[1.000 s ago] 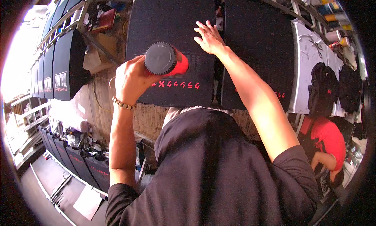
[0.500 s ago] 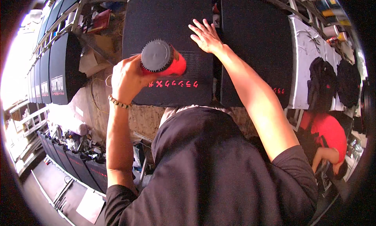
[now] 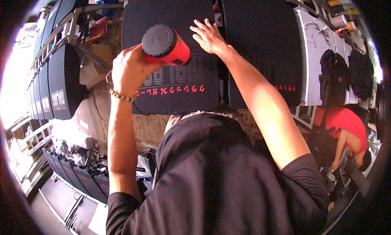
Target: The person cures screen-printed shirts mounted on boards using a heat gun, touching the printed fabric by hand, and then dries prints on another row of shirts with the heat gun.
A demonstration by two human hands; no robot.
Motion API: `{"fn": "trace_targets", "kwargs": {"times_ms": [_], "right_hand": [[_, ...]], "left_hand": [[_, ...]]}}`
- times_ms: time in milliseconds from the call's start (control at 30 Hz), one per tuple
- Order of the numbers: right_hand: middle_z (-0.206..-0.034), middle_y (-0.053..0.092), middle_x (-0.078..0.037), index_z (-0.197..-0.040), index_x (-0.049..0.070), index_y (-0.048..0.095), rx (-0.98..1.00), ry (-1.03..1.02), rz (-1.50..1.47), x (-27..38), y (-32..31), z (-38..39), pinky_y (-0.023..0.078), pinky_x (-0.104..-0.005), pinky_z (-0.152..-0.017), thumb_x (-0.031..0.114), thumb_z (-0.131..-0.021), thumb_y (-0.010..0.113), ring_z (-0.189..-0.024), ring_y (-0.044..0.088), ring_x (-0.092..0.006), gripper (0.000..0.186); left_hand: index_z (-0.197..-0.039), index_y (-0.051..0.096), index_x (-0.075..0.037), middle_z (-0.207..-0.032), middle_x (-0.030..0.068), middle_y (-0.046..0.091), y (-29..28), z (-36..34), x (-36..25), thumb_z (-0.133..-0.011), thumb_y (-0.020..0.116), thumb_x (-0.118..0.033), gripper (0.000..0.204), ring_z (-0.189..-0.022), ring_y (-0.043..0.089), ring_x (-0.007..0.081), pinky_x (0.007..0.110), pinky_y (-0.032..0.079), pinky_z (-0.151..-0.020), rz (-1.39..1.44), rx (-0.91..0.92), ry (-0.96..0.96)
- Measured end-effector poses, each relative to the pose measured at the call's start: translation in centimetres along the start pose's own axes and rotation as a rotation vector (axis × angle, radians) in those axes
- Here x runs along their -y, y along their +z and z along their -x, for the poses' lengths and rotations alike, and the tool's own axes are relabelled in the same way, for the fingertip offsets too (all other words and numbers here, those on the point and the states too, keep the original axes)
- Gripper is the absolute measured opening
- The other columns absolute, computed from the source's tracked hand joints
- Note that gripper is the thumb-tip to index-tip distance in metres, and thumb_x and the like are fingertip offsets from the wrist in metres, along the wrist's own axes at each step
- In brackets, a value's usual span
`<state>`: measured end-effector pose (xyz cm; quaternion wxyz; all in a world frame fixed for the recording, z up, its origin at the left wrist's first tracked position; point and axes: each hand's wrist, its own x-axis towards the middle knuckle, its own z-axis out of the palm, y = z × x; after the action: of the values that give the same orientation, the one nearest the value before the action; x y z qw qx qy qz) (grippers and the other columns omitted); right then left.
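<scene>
My left hand (image 3: 130, 68) grips a red cylindrical tool (image 3: 175, 51) with a black ridged cap on top, holding it above a black panel (image 3: 167, 15) that bears red lettering and a pale printed block. Fingers spread, my right hand (image 3: 205, 37) is on or just over the same panel near its right edge; contact is hard to judge. A second black printed panel (image 3: 260, 35) lies just to its right.
A white board (image 3: 309, 68) and dark garments (image 3: 334, 78) are on the right, with a bent-over co-worker in red (image 3: 344, 129) below them. More black panels (image 3: 61, 84) stand on metal racks (image 3: 71, 23) at left. A blue object (image 3: 104, 2) sits top left.
Both hands and the red tool have moved slightly left and up in the picture, and more of the pale print shows beneath the tool. The co-worker has bent and reached further down.
</scene>
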<state>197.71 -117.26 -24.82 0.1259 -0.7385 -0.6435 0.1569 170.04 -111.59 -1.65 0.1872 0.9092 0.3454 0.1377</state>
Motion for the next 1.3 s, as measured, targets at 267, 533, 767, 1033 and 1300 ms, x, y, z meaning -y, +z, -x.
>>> {"fn": "trace_targets", "kwargs": {"times_ms": [267, 533, 767, 1033, 1300], "right_hand": [[-0.174, 0.023, -0.004, -0.159, 0.024, 0.043, -0.094, -0.032, 0.034, 0.3, 0.9, 0.7, 0.013, -0.0660, -0.127, 0.049, -0.109, 0.047, -0.160, 0.015, -0.0413, 0.056], [-0.176, 0.018, -0.005, -0.161, 0.020, 0.041, -0.159, -0.001, 0.130, 1.4, 1.9, 1.1, 0.008, -0.0621, -0.129, 0.052, -0.108, 0.043, -0.161, 0.012, -0.0379, 0.062], [-0.176, 0.017, -0.002, -0.160, 0.021, 0.041, -0.169, 0.003, 0.125, 1.1, 2.3, 1.1, 0.009, -0.0633, -0.128, 0.050, -0.107, 0.048, -0.162, 0.012, -0.0367, 0.060], [-0.176, 0.018, -0.005, -0.161, 0.021, 0.040, -0.132, 0.000, 0.102, 1.3, 1.7, 1.0, 0.007, -0.0633, -0.129, 0.051, -0.108, 0.046, -0.162, 0.011, -0.0379, 0.061], [-0.174, 0.022, -0.005, -0.159, 0.021, 0.041, -0.181, -0.019, 0.064, 0.8, 2.1, 1.1, 0.011, -0.0654, -0.127, 0.047, -0.107, 0.050, -0.161, 0.015, -0.0403, 0.059]], "left_hand": [[-0.097, 0.077, -0.009, -0.090, 0.0136, 0.075, -0.6, 3.4, 0.4, -0.068, 0.092, -0.034, 0.041, -0.082, 0.073, 0.0360, 0.044, 0.059, -0.072, 0.071, 0.076, 0.033], [-0.103, 0.077, -0.010, -0.092, 0.0127, 0.075, -1.4, 7.5, 0.4, -0.063, 0.091, -0.024, 0.044, -0.082, 0.073, 0.0360, 0.042, 0.059, -0.072, 0.091, 0.137, -0.066], [-0.099, 0.076, -0.004, -0.090, 0.0126, 0.075, -3.8, 9.4, 2.7, -0.060, 0.095, -0.025, 0.049, -0.081, 0.073, 0.0357, 0.042, 0.058, -0.072, 0.002, 0.095, -0.139], [-0.094, 0.075, -0.007, -0.088, 0.0114, 0.074, -2.8, 9.0, 1.9, -0.063, 0.093, -0.026, 0.040, -0.079, 0.072, 0.0350, 0.042, 0.057, -0.068, 0.040, 0.077, -0.100], [-0.096, 0.073, -0.008, -0.087, 0.0117, 0.072, -1.1, 7.5, 1.6, -0.063, 0.091, -0.025, 0.041, -0.078, 0.072, 0.0363, 0.043, 0.057, -0.069, 0.121, 0.088, -0.025]]}}
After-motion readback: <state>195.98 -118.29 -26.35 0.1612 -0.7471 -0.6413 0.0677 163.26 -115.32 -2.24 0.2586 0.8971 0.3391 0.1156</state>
